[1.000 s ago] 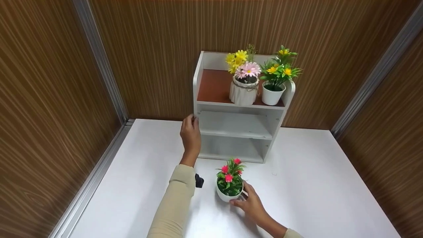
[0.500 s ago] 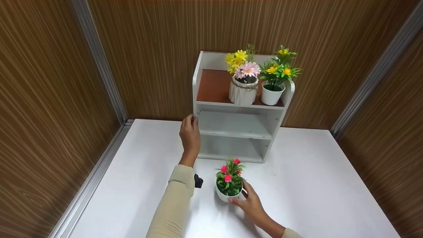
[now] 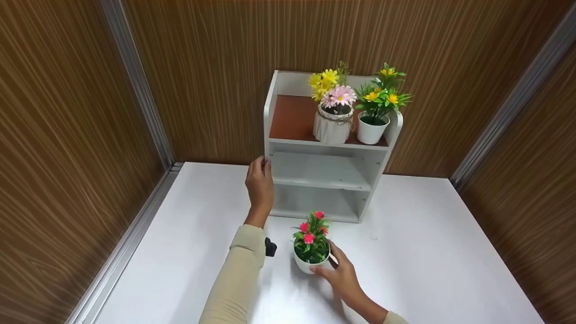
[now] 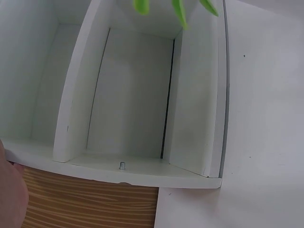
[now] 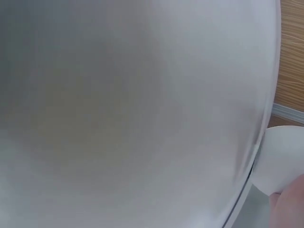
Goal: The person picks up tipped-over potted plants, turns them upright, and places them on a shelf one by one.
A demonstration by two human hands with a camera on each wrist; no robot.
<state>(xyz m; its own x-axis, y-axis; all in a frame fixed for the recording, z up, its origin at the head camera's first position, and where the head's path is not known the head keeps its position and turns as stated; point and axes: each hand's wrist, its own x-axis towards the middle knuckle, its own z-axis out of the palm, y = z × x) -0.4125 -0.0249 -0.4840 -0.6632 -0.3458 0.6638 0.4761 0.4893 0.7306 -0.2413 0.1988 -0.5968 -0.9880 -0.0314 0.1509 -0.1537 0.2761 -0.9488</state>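
Observation:
In the head view, my left hand (image 3: 259, 182) grips the left side panel of a small white shelf unit (image 3: 321, 185), about level with its middle board. Part of that hand, a finger or thumb (image 4: 12, 194), shows against the panel edge in the left wrist view. My right hand (image 3: 343, 274) holds a white pot (image 3: 304, 266) from its right side, with the thumb at the front and fingers behind. Artificial green leaves and pink-red flowers (image 3: 308, 238) fill the pot. The far fingers are partly hidden by it. At the right wrist view's edge, the pot (image 5: 280, 156) appears beside the hand.
On the shelf's brown top stand a ribbed white pot (image 3: 332, 128) with yellow and pink flowers and a smooth white pot (image 3: 371, 132) with yellow flowers. Wood-patterned walls (image 3: 216, 81) enclose the white table (image 3: 432, 252) at the back and sides.
The pot of pink-red flowers has shifted slightly left and towards the shelf with my right hand. My left hand stays at the shelf's side.

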